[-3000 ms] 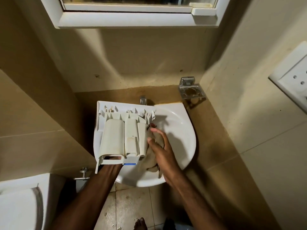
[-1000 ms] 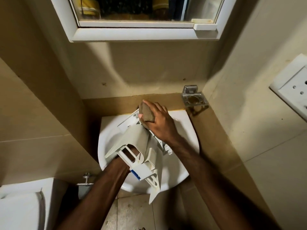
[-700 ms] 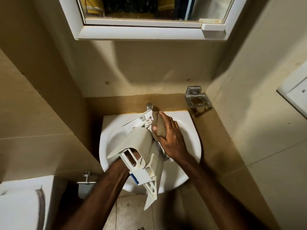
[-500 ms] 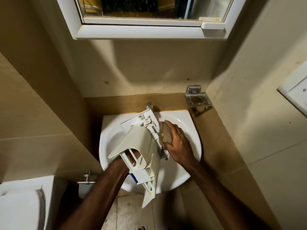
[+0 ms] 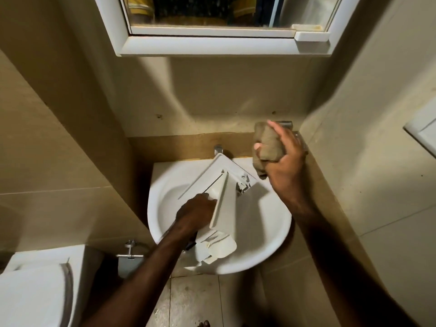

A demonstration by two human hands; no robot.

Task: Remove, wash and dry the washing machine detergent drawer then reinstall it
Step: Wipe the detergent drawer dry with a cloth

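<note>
Centre frame: white ribbed-plastic detergent drawer, wedge-shaped, tilted over round glossy sink, gripped at its left edge by left hand. Upper right, apart from it: right hand clutching crumpled tan cloth. Bare basin room either side.

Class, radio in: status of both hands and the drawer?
Left hand grips detergent drawer, tilted over sink. Right hand holds balled cloth, clear of drawer. Nothing in the way.

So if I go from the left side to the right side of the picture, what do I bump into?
Toilet → toilet paper holder → left hand → detergent drawer → brown cloth in the right hand → white wall plate.
</note>
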